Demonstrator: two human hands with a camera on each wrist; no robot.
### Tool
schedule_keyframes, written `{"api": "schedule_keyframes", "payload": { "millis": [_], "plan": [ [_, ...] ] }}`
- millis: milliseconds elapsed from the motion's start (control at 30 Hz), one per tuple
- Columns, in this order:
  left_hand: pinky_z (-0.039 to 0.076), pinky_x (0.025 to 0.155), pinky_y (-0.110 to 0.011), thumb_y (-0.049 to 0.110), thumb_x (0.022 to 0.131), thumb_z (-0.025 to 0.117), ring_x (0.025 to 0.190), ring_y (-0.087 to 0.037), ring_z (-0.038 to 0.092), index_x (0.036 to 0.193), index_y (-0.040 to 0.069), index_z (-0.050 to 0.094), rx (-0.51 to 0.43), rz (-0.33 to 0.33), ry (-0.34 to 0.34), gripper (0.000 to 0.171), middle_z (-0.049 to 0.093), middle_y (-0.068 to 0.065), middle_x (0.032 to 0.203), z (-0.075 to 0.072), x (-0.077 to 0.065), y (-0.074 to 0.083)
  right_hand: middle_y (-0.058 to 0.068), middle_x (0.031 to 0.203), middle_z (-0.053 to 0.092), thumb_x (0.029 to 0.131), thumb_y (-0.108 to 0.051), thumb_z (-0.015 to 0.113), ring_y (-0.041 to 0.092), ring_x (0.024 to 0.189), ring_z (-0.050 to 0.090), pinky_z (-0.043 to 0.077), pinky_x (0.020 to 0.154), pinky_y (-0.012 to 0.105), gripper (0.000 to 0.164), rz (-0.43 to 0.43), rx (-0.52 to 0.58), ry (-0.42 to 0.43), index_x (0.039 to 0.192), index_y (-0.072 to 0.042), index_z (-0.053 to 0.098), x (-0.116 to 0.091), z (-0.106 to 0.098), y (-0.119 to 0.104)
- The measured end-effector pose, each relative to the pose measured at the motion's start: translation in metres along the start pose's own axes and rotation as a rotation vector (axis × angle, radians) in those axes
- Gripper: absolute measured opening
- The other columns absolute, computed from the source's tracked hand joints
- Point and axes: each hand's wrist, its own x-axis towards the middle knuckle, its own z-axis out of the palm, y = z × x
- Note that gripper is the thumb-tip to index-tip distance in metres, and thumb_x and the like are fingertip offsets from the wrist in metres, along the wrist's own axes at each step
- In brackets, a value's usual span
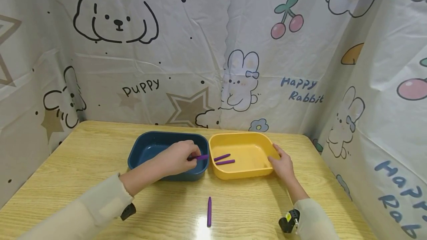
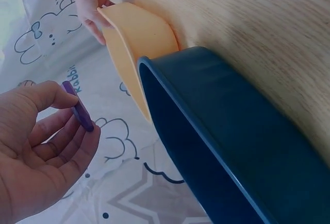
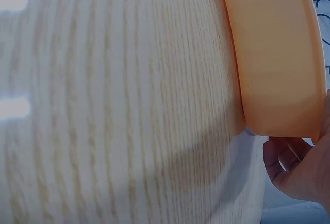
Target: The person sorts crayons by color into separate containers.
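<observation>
Above the right side of the dark blue bin [image 1: 170,134], my left hand [image 1: 180,157] pinches a purple crayon [image 1: 201,157] between thumb and fingers. The left wrist view shows this crayon [image 2: 77,106] at the fingertips, clear of the bin's rim. My right hand [image 1: 283,164] grips the right end of the yellow bin [image 1: 247,173], thumb over the rim and fingers outside. Two purple crayons [image 1: 225,162] lie in the yellow bin near its left wall. Another purple crayon [image 1: 209,212] lies on the table in front of the bins.
Both bins stand side by side on a wood-grain table [image 1: 166,210]. A printed cloth [image 1: 200,47] hangs behind and at both sides. Black devices [image 1: 288,221] are worn at the wrists.
</observation>
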Motion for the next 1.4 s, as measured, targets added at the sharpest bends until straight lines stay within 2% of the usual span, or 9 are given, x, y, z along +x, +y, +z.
{"api": "schedule_keyframes", "payload": {
  "millis": [500, 733, 1000, 1200, 1400],
  "plan": [
    [0.045, 0.063, -0.023, 0.011, 0.082, 0.066, 0.071, -0.012, 0.047, 0.089, 0.011, 0.067, 0.010, -0.050, -0.036, 0.006, 0.051, 0.002, 0.078, -0.001, 0.019, 0.009, 0.023, 0.149, 0.030, 0.091, -0.011, 0.052, 0.038, 0.134, 0.034, 0.034, 0.107, 0.046, 0.060, 0.013, 0.000, -0.004, 0.146, -0.009, 0.031, -0.001, 0.001, 0.000],
    [0.045, 0.066, -0.024, 0.010, 0.083, 0.065, 0.072, -0.012, 0.050, 0.089, 0.011, 0.068, 0.007, -0.047, -0.035, 0.007, 0.054, 0.001, 0.082, 0.000, 0.028, 0.006, 0.025, 0.146, 0.034, 0.091, -0.012, 0.052, 0.038, 0.131, 0.039, 0.038, 0.104, 0.046, 0.060, 0.003, 0.010, 0.001, 0.146, -0.010, 0.031, 0.001, 0.002, 0.000],
    [0.043, 0.066, -0.026, 0.009, 0.084, 0.063, 0.072, -0.013, 0.049, 0.092, 0.008, 0.067, 0.032, -0.017, -0.033, 0.009, 0.058, 0.000, 0.080, 0.002, 0.042, 0.004, 0.025, 0.147, 0.032, 0.091, -0.012, 0.052, 0.039, 0.133, 0.036, 0.036, 0.105, 0.047, 0.060, 0.002, 0.004, -0.001, 0.147, -0.010, 0.030, 0.002, 0.001, 0.000],
    [0.048, 0.070, -0.027, 0.012, 0.086, 0.062, 0.074, -0.012, 0.052, 0.098, 0.008, 0.067, 0.050, -0.014, -0.031, 0.013, 0.064, -0.003, 0.090, 0.005, 0.056, 0.005, 0.025, 0.147, 0.031, 0.091, -0.012, 0.052, 0.039, 0.133, 0.035, 0.035, 0.106, 0.047, 0.060, 0.004, -0.006, -0.003, 0.147, -0.010, 0.030, 0.001, 0.000, -0.001],
    [0.048, 0.067, -0.024, 0.011, 0.085, 0.063, 0.073, -0.012, 0.052, 0.097, 0.007, 0.069, 0.042, -0.024, -0.031, 0.014, 0.064, -0.003, 0.090, 0.010, 0.066, 0.005, 0.025, 0.147, 0.031, 0.091, -0.012, 0.052, 0.039, 0.133, 0.035, 0.036, 0.105, 0.047, 0.060, 0.002, -0.005, -0.005, 0.147, -0.010, 0.030, 0.001, 0.000, -0.001]
  ]
}}
